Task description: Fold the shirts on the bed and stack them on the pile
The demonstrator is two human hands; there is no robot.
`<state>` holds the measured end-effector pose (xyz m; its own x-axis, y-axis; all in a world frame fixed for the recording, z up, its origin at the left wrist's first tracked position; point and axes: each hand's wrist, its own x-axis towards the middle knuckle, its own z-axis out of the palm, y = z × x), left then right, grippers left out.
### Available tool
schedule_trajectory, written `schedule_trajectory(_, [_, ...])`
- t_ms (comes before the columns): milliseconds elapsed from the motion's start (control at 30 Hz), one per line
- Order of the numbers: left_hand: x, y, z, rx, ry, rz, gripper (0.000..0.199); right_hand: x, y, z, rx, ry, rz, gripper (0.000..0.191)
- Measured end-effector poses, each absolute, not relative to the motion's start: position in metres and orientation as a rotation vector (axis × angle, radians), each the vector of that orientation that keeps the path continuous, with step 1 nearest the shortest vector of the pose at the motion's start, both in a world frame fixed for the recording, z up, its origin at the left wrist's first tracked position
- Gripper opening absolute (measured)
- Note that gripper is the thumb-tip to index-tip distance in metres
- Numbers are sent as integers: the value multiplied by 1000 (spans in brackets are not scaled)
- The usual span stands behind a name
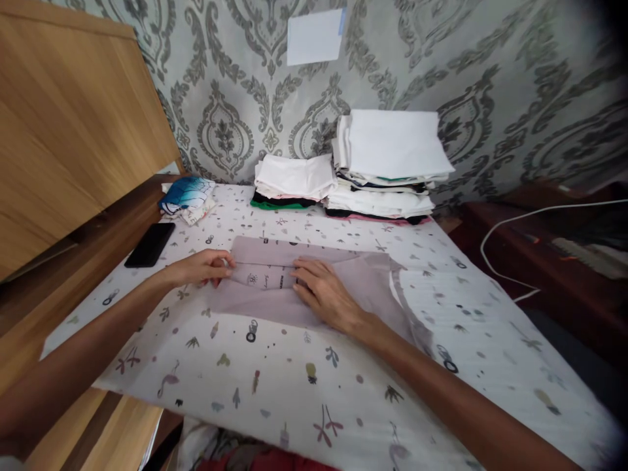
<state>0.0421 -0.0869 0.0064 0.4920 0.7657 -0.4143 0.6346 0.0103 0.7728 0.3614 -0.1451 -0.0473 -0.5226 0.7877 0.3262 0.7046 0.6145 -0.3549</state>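
Observation:
A mauve garment [275, 301] with small dark print lies partly folded on the patterned cloth; it looks like a shirt. At its left edge my left hand [209, 267] pinches the fabric between thumb and fingers. My right hand [326, 294] rests over the middle of the garment, palm down with fingers stretched out along a fold line. The right end of the garment spreads loosely under my right forearm, which hides part of it.
Behind the garment stand a low pile of folded clothes [294, 176] and a taller stack [397, 147]. A blue-white folded cloth [189, 194] and a black phone [150, 245] lie to the left. Wooden furniture [78, 118] borders the left; a white cable [510, 212] hangs at right.

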Motion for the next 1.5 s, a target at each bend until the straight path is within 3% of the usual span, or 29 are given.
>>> schedule_trajectory(300, [37, -90, -16, 1859, 1240, 496, 27, 322, -140, -50, -1146, -2488, 338, 31])
schedule_trajectory(767, [56, -127, -20, 2472, 1340, 479, 16, 278, -126, -47, -1153, -2522, 134, 22])
schedule_trajectory(967, [59, -120, -21, 2491, 1230, 538, 23, 251, -96, -32, -1277, -2654, -110, 25])
schedule_trajectory(1300, [87, -102, -31, 2690, 842, 168, 52, 246, -66, -19, -1487, -2527, 106, 28])
schedule_trajectory(1500, [105, -62, -39, 2752, 828, 100, 54, 248, -64, -19, -1491, -2336, 198, 23])
